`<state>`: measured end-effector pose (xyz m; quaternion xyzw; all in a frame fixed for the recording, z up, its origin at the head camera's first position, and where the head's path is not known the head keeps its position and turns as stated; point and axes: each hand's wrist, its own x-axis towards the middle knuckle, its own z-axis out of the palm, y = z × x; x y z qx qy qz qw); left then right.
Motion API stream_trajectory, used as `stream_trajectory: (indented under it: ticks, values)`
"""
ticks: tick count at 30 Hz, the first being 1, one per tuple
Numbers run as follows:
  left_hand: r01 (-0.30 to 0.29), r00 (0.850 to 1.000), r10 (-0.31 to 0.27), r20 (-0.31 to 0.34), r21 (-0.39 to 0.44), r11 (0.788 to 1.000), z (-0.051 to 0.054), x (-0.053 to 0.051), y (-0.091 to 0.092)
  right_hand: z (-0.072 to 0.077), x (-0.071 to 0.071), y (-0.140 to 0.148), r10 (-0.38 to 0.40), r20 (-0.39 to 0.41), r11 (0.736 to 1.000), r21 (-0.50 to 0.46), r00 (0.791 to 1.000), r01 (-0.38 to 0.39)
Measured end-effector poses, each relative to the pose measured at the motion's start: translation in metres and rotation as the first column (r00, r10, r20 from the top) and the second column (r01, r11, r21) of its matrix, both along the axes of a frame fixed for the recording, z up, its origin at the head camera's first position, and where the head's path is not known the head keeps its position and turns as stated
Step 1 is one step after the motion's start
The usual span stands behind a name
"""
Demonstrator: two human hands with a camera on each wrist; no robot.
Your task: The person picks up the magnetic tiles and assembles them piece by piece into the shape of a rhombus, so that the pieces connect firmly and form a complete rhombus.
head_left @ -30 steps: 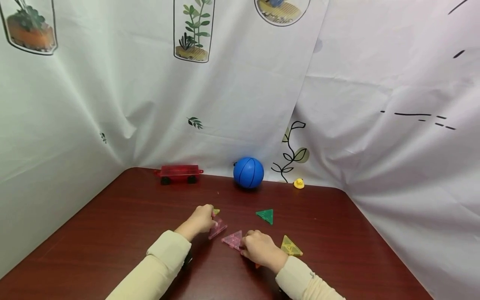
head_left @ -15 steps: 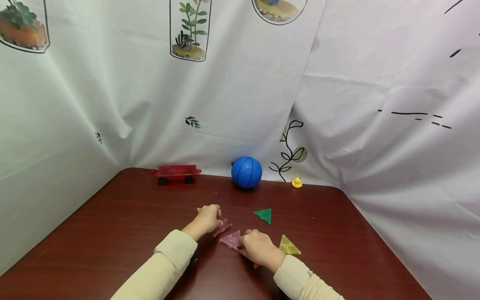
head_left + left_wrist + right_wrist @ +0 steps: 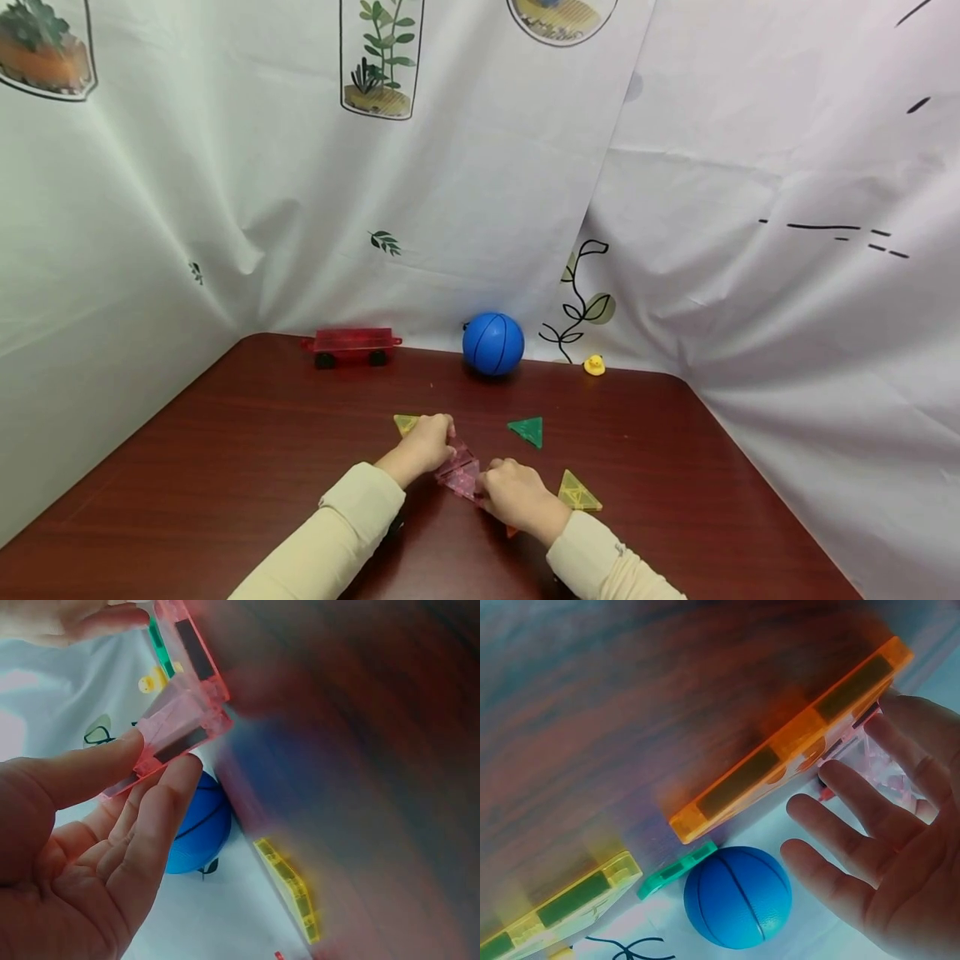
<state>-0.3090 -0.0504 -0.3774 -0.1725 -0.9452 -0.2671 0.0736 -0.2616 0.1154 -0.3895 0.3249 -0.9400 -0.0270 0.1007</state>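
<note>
My left hand [image 3: 426, 443] pinches a pink translucent magnetic tile [image 3: 176, 724] between thumb and fingers, tilted up from the table. One edge of it meets a second pink triangular magnetic tile [image 3: 461, 479]. That second tile is held at its right side by the fingertips of my right hand [image 3: 519, 493]; its other fingers spread loosely in the right wrist view. Just under the right hand lies an orange tile [image 3: 802, 739], mostly hidden in the head view. A yellow tile [image 3: 406, 423] lies beyond the left hand, partly covered by it.
A green triangular tile [image 3: 530, 431] and another yellow tile [image 3: 577, 492] lie on the dark red table [image 3: 225, 467]. Along the back stand a red wheeled car base [image 3: 354, 342], a blue ball [image 3: 492, 344] and a small yellow duck [image 3: 594, 365], before a white curtain.
My left hand has moved right and slightly nearer, bringing its pink tile against the other pink tile. The left yellow tile has come more into view. My right hand has barely moved.
</note>
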Motion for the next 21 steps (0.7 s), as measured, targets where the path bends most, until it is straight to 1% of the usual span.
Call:
stream_trajectory:
  ticks: [6, 9, 18, 21]
  values:
    - [0.025, 1.0, -0.025, -0.017, -0.007, 1.0, 0.0045, 0.0031, 0.0022, 0.0022, -0.002, -0.0012, -0.028, 0.031, 1.0, 0.012, 0.999, 0.028]
    - [0.031, 1.0, -0.031, -0.004, -0.008, 0.999, 0.0054, 0.0045, 0.0025, 0.0032, -0.0022, -0.0014, -0.034, 0.037, 0.999, 0.013, 0.999, 0.033]
    - [0.045, 0.999, -0.044, 0.023, -0.019, 0.999, 0.0014, 0.0075, 0.0008, 0.0045, -0.0005, -0.0004, -0.028, 0.051, 1.0, 0.003, 0.998, 0.028]
    - [0.039, 0.999, -0.039, 0.035, 0.0, 0.999, 0.0018, 0.0087, -0.0021, 0.0045, 0.0001, -0.0009, -0.027, 0.045, 1.0, 0.007, 0.999, 0.027]
